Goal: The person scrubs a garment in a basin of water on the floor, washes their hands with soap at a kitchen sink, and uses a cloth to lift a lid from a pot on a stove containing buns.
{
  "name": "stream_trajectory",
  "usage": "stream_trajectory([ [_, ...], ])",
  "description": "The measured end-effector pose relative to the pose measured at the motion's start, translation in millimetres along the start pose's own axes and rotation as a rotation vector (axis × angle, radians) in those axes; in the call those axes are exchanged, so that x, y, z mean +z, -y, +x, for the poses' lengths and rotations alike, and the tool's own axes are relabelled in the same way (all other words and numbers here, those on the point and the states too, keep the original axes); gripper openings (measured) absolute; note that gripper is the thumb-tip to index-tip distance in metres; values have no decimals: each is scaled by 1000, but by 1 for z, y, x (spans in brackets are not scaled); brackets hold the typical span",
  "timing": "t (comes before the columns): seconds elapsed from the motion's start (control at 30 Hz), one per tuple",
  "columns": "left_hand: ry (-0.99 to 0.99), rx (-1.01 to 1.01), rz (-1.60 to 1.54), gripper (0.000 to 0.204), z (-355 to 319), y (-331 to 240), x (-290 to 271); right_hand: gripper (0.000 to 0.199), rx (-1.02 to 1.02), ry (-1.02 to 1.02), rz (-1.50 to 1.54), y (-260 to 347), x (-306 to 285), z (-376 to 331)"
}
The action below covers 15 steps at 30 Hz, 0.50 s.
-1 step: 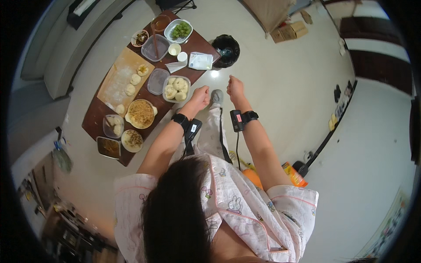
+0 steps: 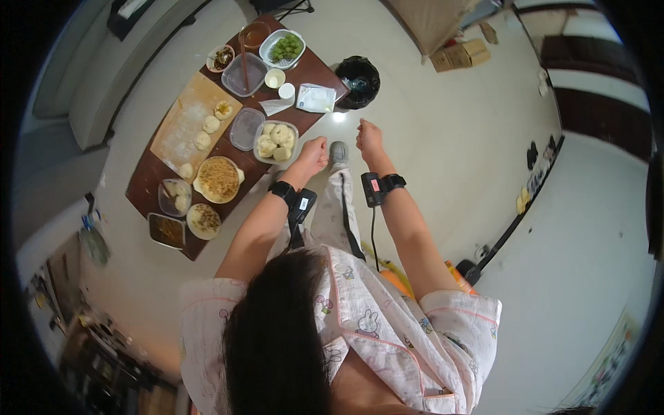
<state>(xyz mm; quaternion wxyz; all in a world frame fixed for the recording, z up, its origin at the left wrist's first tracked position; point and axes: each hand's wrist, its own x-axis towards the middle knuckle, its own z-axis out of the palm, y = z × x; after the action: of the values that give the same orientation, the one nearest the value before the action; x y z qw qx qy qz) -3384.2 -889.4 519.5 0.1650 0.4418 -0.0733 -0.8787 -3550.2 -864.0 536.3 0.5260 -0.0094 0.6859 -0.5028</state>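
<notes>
Both my arms reach forward over the floor, away from the table. My left hand is closed in a fist, just right of a clear tub of white buns at the table's edge. Level with it and a little farther off, my right hand also makes a fist above the bare floor. Nothing shows sticking out of either fist. A black strap with a small dark box sits on my left wrist, and a similar box on my right.
To the left stands a dark wooden table. On it are a floured board with several dough pieces, a bowl of crumbly filling, a dish of green grapes and a white packet. A black-lined bin stands beyond its corner.
The table and its dishes sit slightly farther left in the view. An orange packet by my right arm is more hidden. Both hands stay in fists.
</notes>
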Motion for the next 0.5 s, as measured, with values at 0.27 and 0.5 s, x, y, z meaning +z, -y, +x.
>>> stream_trajectory([
  [0.27, -242, 76, -265, 21, 47, 17, -5, 24, 208, 216, -375, -34, 22, 153],
  [0.5, -311, 70, -399, 23, 77, 21, -3, 34, -320, 219, -956, -69, 36, 225],
])
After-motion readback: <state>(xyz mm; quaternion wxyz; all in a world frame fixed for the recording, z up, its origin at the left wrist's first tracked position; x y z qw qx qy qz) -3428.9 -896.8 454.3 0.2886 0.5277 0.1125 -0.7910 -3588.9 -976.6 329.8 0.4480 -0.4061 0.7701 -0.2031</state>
